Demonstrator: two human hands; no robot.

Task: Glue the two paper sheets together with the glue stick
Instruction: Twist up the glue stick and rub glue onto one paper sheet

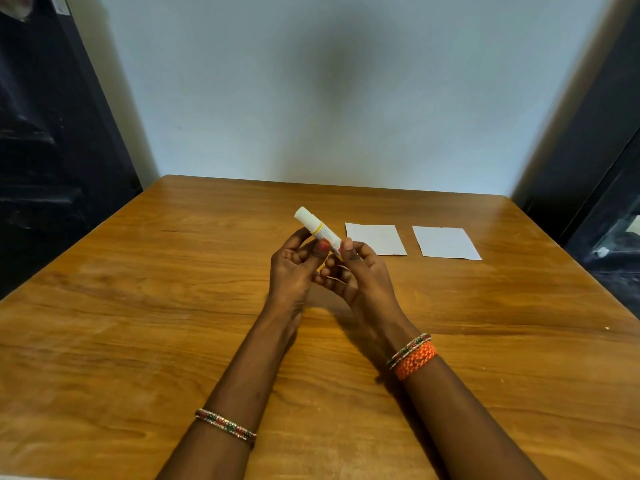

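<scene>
Both hands hold the glue stick (317,228) tilted above mid-worktop (173,306): left hand (294,268) pinches its middle, right hand (360,271) pinches its lower end. Two paper sheets (375,239) (446,242) lie apart toward the far right edge.

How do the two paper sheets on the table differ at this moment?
The left sheet lies nearer the hands and the glue stick; the right sheet lies farther out toward the table's right edge. The left sheet looks slightly narrower than the right sheet, though the wide lens may cause that. Both are white, blank, flat, apart from each other and untouched.
</scene>
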